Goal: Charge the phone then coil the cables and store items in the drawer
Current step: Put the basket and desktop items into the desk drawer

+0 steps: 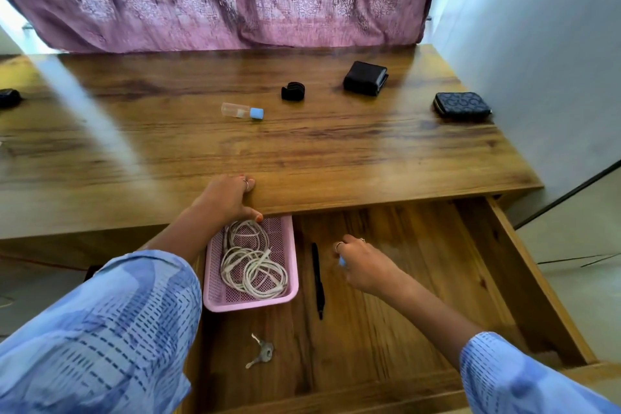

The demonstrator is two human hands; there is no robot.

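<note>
Left hand clamped on the desk front edge at frame centre, right hand curled low over the open drawer pinching something small and blue, coiled white cables in pink basket between them.

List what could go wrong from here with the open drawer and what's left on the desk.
1. The left hand grips the desk edge just above the pink tray; pushing the drawer in now could pinch its fingers.
2. The coiled cables sit loosely in the tray and could spring apart or snag under the desk edge.
3. The bottle lies on its side and may roll if the desk is bumped.
</note>
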